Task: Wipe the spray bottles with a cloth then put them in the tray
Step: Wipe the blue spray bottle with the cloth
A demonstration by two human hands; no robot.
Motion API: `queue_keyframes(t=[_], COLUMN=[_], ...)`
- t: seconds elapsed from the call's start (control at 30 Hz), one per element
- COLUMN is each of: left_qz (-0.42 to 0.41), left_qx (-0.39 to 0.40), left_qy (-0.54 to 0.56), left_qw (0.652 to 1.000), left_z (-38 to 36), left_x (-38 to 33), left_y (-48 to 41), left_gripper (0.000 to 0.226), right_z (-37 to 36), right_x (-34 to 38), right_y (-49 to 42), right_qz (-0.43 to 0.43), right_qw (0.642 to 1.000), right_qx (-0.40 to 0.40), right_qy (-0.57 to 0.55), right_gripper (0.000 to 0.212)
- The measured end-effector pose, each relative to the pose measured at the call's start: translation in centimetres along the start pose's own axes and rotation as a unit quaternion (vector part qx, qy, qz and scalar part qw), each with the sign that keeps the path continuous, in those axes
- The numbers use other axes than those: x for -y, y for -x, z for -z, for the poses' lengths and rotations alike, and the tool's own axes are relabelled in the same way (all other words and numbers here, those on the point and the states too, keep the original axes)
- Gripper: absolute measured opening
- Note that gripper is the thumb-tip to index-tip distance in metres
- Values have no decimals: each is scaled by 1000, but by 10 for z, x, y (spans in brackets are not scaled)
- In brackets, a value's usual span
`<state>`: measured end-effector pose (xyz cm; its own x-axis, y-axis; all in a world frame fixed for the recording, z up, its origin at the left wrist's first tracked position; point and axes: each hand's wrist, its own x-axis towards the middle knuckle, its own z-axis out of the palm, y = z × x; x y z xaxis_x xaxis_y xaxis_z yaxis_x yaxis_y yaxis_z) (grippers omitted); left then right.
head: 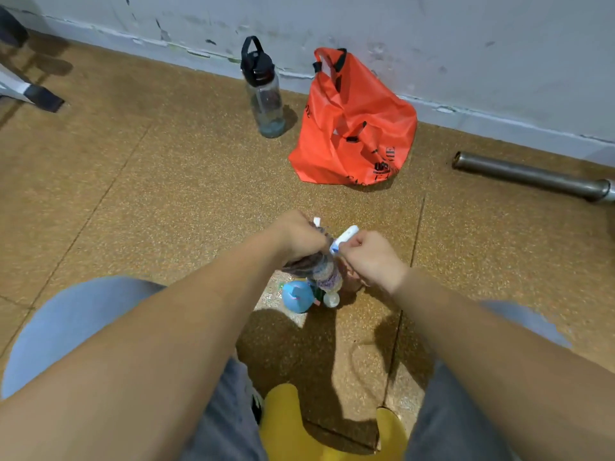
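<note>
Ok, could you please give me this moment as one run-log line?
phase: wiping | left hand: grips cloth against spray bottle | right hand: grips its white spray head

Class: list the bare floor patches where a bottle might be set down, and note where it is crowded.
Free: the floor left of the left hand, nearer than the water bottle; also the stretch between orange bag, metal pipe and right hand. Crowded: beneath the held spray bottle and cloth, around the blue item.
</note>
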<state>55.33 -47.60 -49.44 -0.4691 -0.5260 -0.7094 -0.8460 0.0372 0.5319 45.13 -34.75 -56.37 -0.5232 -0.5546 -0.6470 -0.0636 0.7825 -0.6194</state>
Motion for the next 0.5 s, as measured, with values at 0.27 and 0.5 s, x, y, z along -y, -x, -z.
queue_keyframes(t=[0.27, 0.5], left_qz=[-1, -7], left_qx=[-133, -126], left_qy=[-64, -93], left_qw=[989, 988], left_z=[36, 46], left_x=[70, 68], left_y=[9, 11], left_gripper=[43, 29], right_z=[-83, -119], right_x=[4, 11], right_y=[21, 26], right_qz=[184, 211], right_qw=[919, 801], right_qx=[29, -56], right_qy=[348, 557], right_gripper=[26, 25])
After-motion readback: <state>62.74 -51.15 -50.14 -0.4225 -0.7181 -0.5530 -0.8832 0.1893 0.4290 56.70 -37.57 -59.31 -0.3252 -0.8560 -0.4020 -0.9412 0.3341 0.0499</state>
